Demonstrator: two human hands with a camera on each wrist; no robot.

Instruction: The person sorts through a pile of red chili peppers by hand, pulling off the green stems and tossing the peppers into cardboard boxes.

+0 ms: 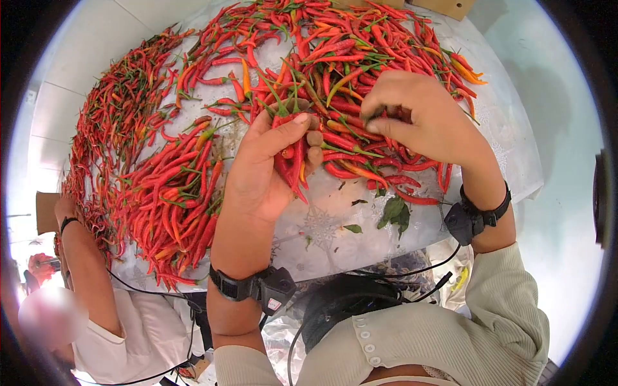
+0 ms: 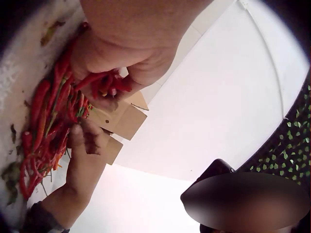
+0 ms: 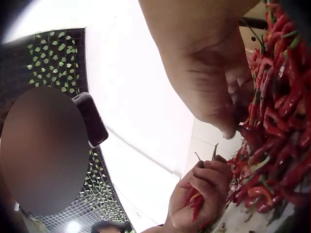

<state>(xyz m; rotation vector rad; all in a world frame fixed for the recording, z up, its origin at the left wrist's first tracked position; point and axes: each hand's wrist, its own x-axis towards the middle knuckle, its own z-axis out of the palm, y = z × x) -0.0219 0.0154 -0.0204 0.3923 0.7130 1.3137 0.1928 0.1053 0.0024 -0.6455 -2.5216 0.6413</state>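
Observation:
My left hand (image 1: pixel 267 161) grips a small bunch of red chili peppers (image 1: pixel 297 161), green stems up past the thumb and pointed tips hanging below the fingers. In the left wrist view, red chilies (image 2: pixel 104 85) show between that hand's thumb and fingers. My right hand (image 1: pixel 418 116) is just over the near part of a big chili pile (image 1: pixel 347 64), its fingers bent downward. In the right wrist view its thumb and fingertips are right beside the pile's chilies (image 3: pixel 289 102); I cannot tell whether they pinch one.
A heap of chilies (image 1: pixel 174 212) lies left of my left hand, stems mostly one way. Smaller darker chilies (image 1: pixel 122 96) spread along the table's left side. Green leaves (image 1: pixel 394 215) lie on the pale tablecloth (image 1: pixel 309 238). Another person's arm (image 1: pixel 90 270) reaches in at left. Cardboard boxes (image 2: pixel 129 121) stand beyond.

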